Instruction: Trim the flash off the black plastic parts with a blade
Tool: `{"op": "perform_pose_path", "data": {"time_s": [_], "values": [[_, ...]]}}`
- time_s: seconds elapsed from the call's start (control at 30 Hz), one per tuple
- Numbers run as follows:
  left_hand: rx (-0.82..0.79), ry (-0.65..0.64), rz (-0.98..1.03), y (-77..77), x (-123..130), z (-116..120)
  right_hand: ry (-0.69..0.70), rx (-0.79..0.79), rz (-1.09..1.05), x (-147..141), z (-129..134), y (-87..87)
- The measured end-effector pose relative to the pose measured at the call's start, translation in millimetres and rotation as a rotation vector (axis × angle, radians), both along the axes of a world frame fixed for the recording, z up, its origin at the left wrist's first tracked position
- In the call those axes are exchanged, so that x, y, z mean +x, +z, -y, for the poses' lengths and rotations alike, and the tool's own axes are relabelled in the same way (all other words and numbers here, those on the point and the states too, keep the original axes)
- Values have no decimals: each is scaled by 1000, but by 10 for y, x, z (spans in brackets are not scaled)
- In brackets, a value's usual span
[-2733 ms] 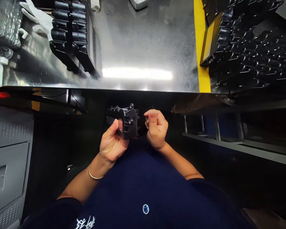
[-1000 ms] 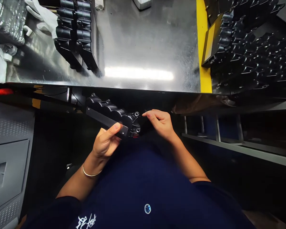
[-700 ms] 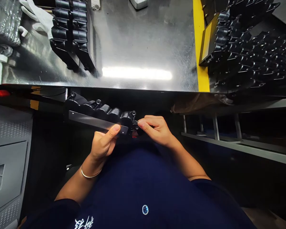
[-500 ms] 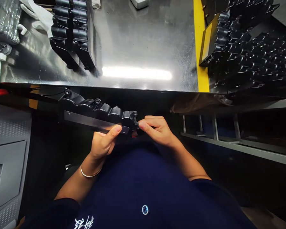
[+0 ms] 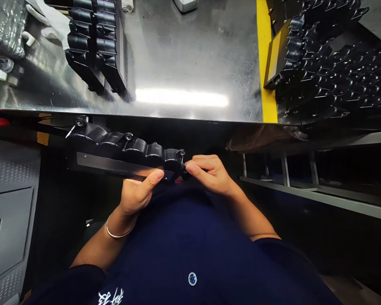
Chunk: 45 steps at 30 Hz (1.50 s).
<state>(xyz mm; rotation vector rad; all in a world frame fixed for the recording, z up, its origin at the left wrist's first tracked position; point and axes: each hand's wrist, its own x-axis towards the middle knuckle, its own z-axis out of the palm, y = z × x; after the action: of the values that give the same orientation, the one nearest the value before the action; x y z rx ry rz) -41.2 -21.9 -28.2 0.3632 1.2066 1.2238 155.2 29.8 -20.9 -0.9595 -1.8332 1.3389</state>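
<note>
A long black scalloped part (image 5: 136, 149) with a flat metallic strip (image 5: 104, 163) along its near side is held in front of my body, just below the table edge. My left hand (image 5: 139, 190) grips it near its right end, the thumb lying on the strip. At that right end, my right hand (image 5: 209, 171) is closed, thumb and forefinger pinched together at the part's tip. What is between those fingertips is too small to make out. A small red spot shows under the right end.
Two similar black parts (image 5: 109, 51) stand on the metal table (image 5: 190, 55) at the left. Beyond a yellow strip (image 5: 268, 101), many more black parts (image 5: 343, 80) are piled. A grey cabinet (image 5: 9, 224) is at far left, a metal rack (image 5: 320, 195) at right.
The left end of the black part has swung slightly left and toward the table edge, and the part lies a little flatter. Both hands keep their hold with hardly any movement.
</note>
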Motion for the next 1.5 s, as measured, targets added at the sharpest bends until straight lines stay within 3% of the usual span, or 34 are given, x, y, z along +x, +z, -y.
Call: {"op": "perform_pose_path", "data": {"time_s": [0.13,0.3,0.43,0.53,0.73,0.93,1.07,1.13,1.23,1.3,1.43,1.5], "values": [[160,-11,-168,-2,-14,4,-60,-6,29,-4,-22,-15],[139,-40,-75,63,11,-31,-183,89,71,-56,-42,-137],[72,-104,61,123,55,-100,-473,360,141,-70,-50,-261],[-45,-124,142,146,66,-141,-606,417,182,-28,-52,-266],[-72,-111,68,118,51,-142,-196,509,272,30,-33,-87],[-62,-109,-55,97,71,-113,-196,516,405,-41,7,-53],[-63,-125,-84,100,81,-93,-112,386,464,8,-18,-23],[-86,-165,-61,106,79,-88,64,276,456,96,-72,41],[-140,-241,7,110,57,-108,454,181,432,254,-177,182],[-175,-272,35,113,27,-142,555,252,455,324,-234,265],[-239,-374,116,139,-21,-220,397,657,638,319,-280,299],[-260,-423,171,157,-23,-242,388,829,704,281,-281,260]]}}
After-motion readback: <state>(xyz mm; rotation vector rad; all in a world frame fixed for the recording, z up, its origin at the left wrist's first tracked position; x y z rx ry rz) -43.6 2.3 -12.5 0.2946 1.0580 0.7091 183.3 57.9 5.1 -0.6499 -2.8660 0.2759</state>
